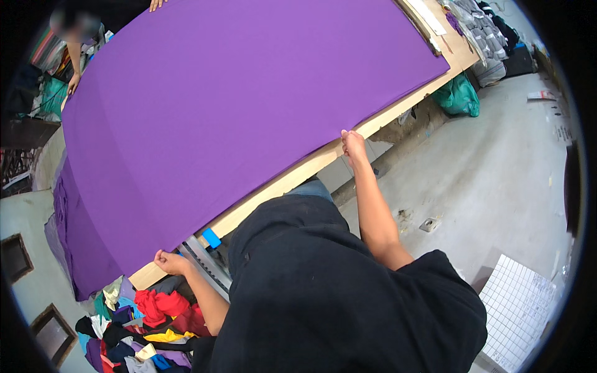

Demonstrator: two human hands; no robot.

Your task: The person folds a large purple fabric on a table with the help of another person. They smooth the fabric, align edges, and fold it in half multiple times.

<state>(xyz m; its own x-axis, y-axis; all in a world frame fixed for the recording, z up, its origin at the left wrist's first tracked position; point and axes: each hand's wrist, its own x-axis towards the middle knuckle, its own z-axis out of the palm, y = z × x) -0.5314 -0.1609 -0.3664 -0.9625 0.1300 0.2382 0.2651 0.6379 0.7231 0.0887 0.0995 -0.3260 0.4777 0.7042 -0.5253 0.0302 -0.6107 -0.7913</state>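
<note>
A large sheet of purple fabric (224, 102) lies spread over a long wooden table (280, 189). My left hand (171, 263) pinches the fabric's near edge close to the table's left end. Farther right along that same edge, my right hand (353, 145) grips the cloth between thumb and fingers. Between my hands the edge runs nearly straight, with a strip of bare wood showing beside it. More purple fabric (84, 242) hangs in folds past the left end of the table.
A co-worker's hand (73, 84) rests at the fabric's far left edge; another hand (157, 4) touches its far side. Colourful cloth scraps (154, 321) are heaped at lower left. A green plastic bag (459, 97) sits under the table's right part. A gridded white sheet (515, 312) is at lower right.
</note>
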